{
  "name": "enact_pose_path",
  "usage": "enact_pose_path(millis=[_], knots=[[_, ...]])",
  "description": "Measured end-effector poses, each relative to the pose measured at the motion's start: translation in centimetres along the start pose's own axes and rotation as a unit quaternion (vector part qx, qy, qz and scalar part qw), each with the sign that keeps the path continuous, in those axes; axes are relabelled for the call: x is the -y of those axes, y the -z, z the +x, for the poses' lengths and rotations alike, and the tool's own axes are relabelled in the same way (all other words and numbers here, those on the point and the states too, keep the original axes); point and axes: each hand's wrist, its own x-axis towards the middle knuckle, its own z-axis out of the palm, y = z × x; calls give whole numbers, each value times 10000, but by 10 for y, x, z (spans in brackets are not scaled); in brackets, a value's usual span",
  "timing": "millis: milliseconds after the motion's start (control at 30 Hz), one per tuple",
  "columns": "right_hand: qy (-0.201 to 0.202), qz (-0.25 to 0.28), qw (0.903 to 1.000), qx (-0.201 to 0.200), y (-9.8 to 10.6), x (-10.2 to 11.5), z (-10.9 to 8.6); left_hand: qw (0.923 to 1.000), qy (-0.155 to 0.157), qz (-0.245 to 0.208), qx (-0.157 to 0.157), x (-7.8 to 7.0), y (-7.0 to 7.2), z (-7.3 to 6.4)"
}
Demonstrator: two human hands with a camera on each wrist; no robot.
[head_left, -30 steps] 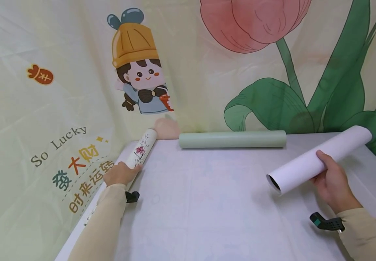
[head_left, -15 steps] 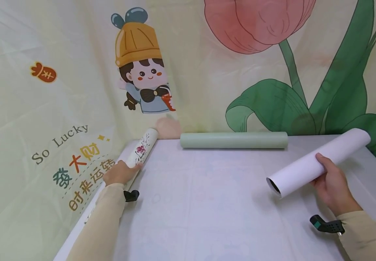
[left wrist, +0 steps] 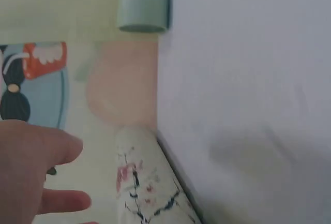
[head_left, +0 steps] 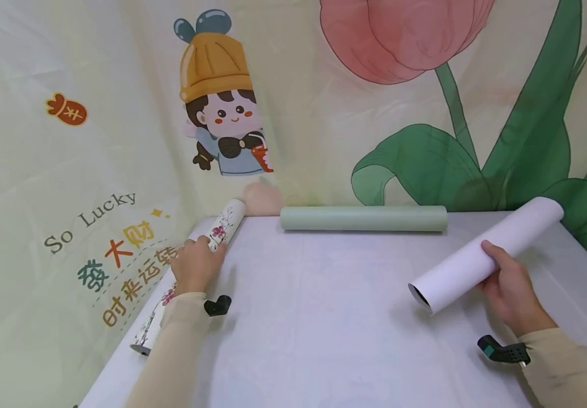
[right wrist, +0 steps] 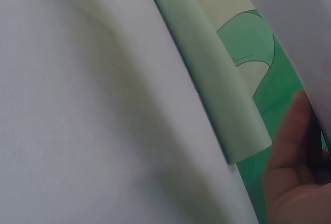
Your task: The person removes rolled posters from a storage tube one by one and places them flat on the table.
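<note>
Basically, white tbl (head_left: 334,317), tulip-print cloth (head_left: 314,113) behind, L hand (head_left: 196,267) loose over flowered roll (head_left: 226,224), R hand (head_left: 510,292) gripping white roll (head_left: 469,263).

Room type unclear, printed cloth hangings (head_left: 303,113), white table (head_left: 334,317) against them

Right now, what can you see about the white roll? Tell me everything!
The white roll is a plain, smooth, long tube that looks like rolled paper. Its near end is open and dark inside. The right hand grips it near the middle. It slants over the table, far end pointing right, and seems lifted off it. Nothing else seems to touch it.
</note>
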Motion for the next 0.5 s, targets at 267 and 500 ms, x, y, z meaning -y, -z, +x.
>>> enact_pose_path(millis=[267,500], knots=[[-113,-417,9990,82,-8,-1,-3,9949,-822,-356,-453,-53,-5,-21],[-312,-823,9961,63,-21,-4,-6,9845,-1423,-1006,221,-128,-18,-48]])
